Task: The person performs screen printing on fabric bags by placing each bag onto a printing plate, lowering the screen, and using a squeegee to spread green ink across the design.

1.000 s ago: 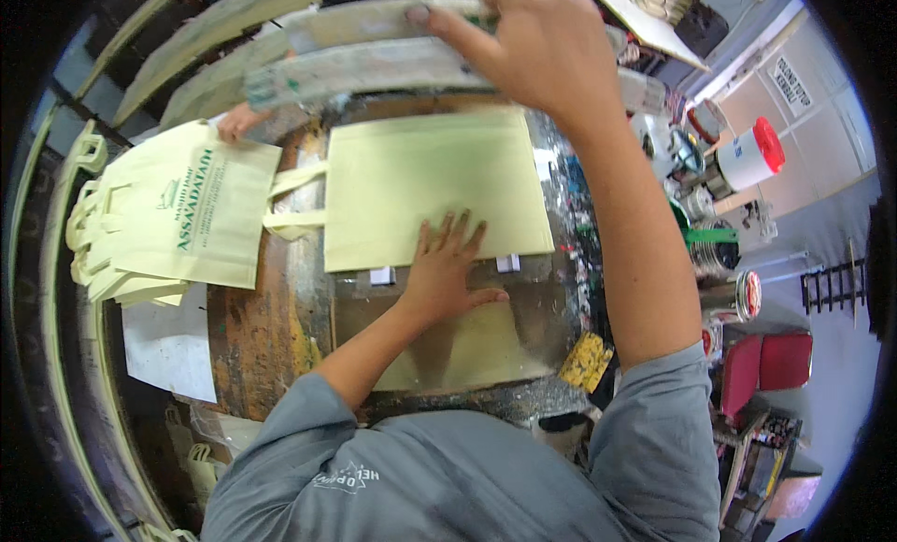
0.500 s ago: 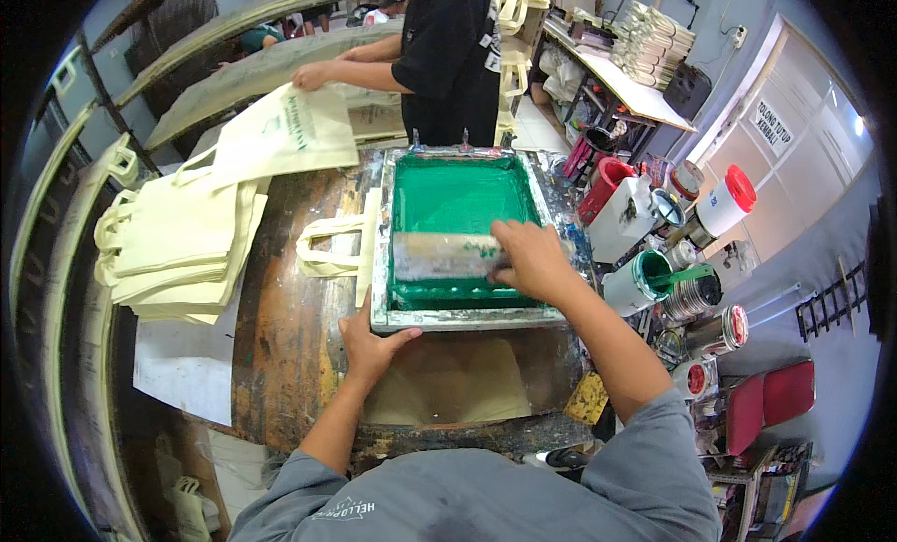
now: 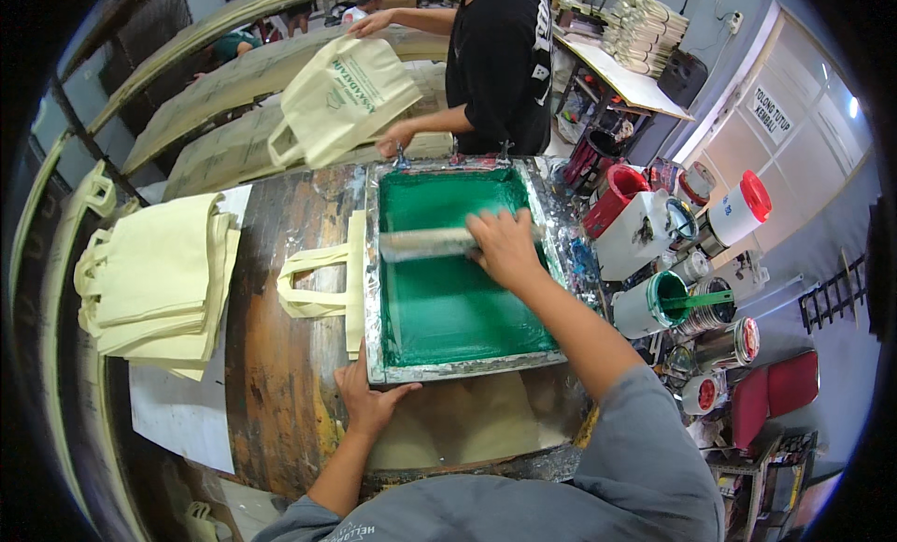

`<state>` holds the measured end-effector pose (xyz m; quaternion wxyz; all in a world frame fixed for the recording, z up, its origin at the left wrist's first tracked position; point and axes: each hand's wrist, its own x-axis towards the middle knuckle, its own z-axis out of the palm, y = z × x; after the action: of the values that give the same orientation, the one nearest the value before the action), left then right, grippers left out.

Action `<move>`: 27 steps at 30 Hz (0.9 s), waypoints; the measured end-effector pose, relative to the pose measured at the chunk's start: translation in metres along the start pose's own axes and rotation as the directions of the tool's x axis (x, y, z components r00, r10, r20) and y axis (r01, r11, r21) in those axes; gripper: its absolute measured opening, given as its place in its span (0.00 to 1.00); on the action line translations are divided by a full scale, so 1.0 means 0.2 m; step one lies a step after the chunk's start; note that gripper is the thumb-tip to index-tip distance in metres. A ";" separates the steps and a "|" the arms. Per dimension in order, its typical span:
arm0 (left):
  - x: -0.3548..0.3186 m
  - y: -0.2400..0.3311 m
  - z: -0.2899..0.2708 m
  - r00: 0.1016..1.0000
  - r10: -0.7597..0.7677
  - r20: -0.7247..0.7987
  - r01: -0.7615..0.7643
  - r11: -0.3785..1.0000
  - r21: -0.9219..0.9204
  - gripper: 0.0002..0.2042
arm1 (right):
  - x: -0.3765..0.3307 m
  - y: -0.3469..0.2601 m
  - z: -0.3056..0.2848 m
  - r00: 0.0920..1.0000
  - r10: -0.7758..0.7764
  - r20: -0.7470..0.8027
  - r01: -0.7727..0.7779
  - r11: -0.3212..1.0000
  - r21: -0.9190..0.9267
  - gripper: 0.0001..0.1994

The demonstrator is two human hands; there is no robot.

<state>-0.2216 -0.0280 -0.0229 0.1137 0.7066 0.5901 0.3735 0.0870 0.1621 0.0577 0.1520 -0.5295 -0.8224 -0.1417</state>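
My right hand (image 3: 505,250) is closed round the right part of a squeegee (image 3: 420,244), which lies crosswise in a screen printing frame (image 3: 467,369). Green ink (image 3: 453,308) covers the mesh on both sides of the squeegee. At the frame's near left corner my left hand (image 3: 367,399) grips the rim, thumb along the near edge; its other fingertips are partly hidden. From under the frame's left side sticks out a pale yellow cloth bag (image 3: 355,299) with its handles (image 3: 318,308) on the table; the rest is covered.
A stack of yellow bags (image 3: 159,271) lies at left. Across the table, a person in black (image 3: 500,75) holds a printed bag (image 3: 341,98). Ink pots, including a green ink bucket (image 3: 645,304), crowd the right side. Clamps (image 3: 400,157) hold the frame's far edge.
The squeegee has moved away from me across the screen, with my right hand on it. My left hand stays at the corner. The other person has lifted the printed bag away from the stack.
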 end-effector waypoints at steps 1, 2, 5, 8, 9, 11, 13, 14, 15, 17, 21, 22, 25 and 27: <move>0.00 0.00 0.00 1.000 -0.004 -0.006 0.004 1.000 -0.007 0.62 | 0.11 0.05 0.06 1.000 -0.007 -0.003 0.007 1.000 -0.002 0.26; 0.00 -0.01 0.00 0.994 -0.076 0.073 0.078 0.997 -0.028 0.63 | 0.20 0.11 0.09 1.000 -0.006 -0.004 0.006 1.000 -0.008 0.27; 0.04 0.09 -0.10 0.962 -0.224 0.159 0.146 0.907 0.395 0.65 | 0.43 0.23 0.09 0.980 0.005 0.200 -0.012 0.999 0.030 0.29; 0.22 0.07 -0.21 0.998 0.060 -0.029 -0.050 0.961 0.270 0.63 | 0.50 0.26 0.08 0.984 -0.035 0.176 0.029 0.999 0.039 0.33; 0.37 0.09 -0.20 0.992 0.113 -0.059 -0.103 0.983 0.151 0.61 | 0.53 0.28 0.10 0.992 -0.033 0.125 0.030 0.999 0.028 0.33; 0.82 0.14 -0.09 0.961 0.270 -0.055 -0.270 0.963 0.001 0.55 | 0.50 0.33 0.19 0.999 0.008 0.045 -0.008 1.000 0.012 0.31; 1.24 0.20 0.12 0.905 0.423 -0.054 -0.409 0.897 0.169 0.51 | 0.49 0.33 0.25 0.999 0.031 0.009 -0.031 0.999 -0.028 0.29; 1.39 0.21 0.21 0.891 0.450 -0.055 -0.431 0.879 0.203 0.46 | 0.51 0.31 0.26 0.999 0.031 0.009 -0.031 0.999 -0.020 0.29; 1.52 0.19 0.30 0.877 0.477 -0.061 -0.453 0.862 0.227 0.42 | 0.52 0.31 0.28 0.999 0.031 0.013 -0.031 0.999 -0.023 0.28; 1.65 0.12 0.43 0.907 0.404 0.120 -0.419 0.836 0.354 0.33 | 0.51 0.33 0.26 1.000 -0.031 -0.006 0.031 0.999 0.035 0.27; 1.51 0.08 0.49 0.893 0.447 0.048 -0.427 0.812 0.397 0.30 | 0.39 0.27 0.18 0.995 -0.051 0.088 0.047 0.998 0.048 0.27; 1.45 0.08 0.46 0.882 0.470 0.035 -0.444 0.805 0.394 0.30 | 0.33 0.22 0.12 0.992 -0.044 0.117 0.039 0.998 0.043 0.26; 1.24 0.12 0.39 0.863 0.505 0.035 -0.475 0.785 0.398 0.30 | 0.11 0.09 0.00 0.990 -0.029 0.137 0.022 0.999 0.050 0.25; 1.06 0.16 0.33 0.860 0.508 0.048 -0.480 0.773 0.414 0.29 | -0.04 0.00 -0.08 0.986 -0.020 0.164 0.015 0.999 0.035 0.24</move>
<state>-0.1484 0.1757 0.0335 -0.1594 0.8315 0.4522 0.2806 0.0906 0.1495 0.0693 0.0915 -0.5294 -0.8391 -0.0850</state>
